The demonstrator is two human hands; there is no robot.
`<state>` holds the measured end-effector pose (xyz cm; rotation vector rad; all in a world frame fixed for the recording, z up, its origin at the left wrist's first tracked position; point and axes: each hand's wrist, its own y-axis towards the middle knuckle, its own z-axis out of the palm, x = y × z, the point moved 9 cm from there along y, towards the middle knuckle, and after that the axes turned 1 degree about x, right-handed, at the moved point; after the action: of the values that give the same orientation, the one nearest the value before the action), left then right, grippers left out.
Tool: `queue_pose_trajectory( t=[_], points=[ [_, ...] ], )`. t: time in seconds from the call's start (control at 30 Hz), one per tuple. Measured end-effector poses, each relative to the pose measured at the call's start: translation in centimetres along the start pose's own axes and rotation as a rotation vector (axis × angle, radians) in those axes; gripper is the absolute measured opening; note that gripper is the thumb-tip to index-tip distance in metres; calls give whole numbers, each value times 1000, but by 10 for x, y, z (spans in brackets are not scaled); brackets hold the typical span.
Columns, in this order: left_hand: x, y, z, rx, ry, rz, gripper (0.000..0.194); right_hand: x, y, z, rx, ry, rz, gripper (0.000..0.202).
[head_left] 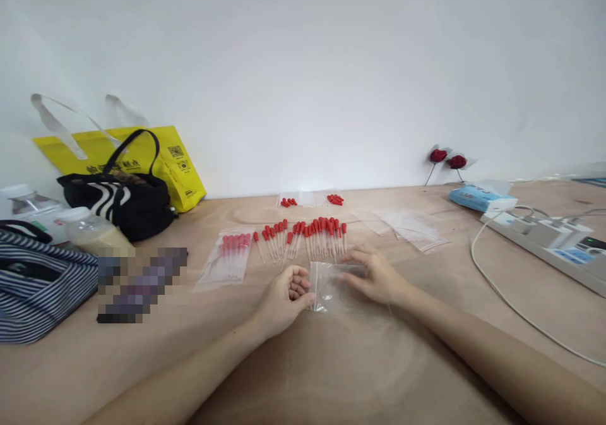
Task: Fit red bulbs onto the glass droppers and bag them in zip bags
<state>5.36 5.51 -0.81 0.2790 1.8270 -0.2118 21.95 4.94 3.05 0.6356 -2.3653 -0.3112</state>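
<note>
A clear zip-lock bag [326, 293] lies flat between my two hands, its zip edge towards the left. At that edge is my left hand [288, 292], its fingers curled and the thumb and fingertips closed on the plastic. Over the bag's right part is my right hand [374, 275], fingers stretched and apart, the thumb touching or just over the film. Just beyond lie several loose droppers [326, 232] with red bulbs and thin clear stems. Left of them, a filled clear bag [234, 257] contains several more droppers.
At the back lie bags with red bulbs [335, 199]. More flat clear bags [411, 228] lie to the right, near a blue tissue pack [480, 196] and a power strip [563, 248] with a cable. Left stand a yellow bag [182, 172], black bag [142, 204], bottle [97, 232] and striped bag [42, 286].
</note>
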Motion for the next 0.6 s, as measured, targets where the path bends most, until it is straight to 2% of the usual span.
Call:
queue_pose_trajectory(
  t=[0.07, 0.17, 0.33, 0.5, 0.6],
  points=[
    [2, 0, 1, -11, 3, -20, 32, 18, -8, 13, 40, -57, -55, 50],
    [4, -1, 4, 0, -18, -73, 34, 30, -16, 31, 119, -88, -84, 74],
    [2, 3, 9, 7, -45, -81, 45, 32, -17, 40, 176, -34, -111, 71],
    [-6, 5, 13, 12, -80, 2, 32, 34, -17, 41, 202, 25, -126, 68],
    [-6, 1, 15, 13, -207, 6, 33, 32, -17, 39, 176, 47, -101, 73]
  ],
)
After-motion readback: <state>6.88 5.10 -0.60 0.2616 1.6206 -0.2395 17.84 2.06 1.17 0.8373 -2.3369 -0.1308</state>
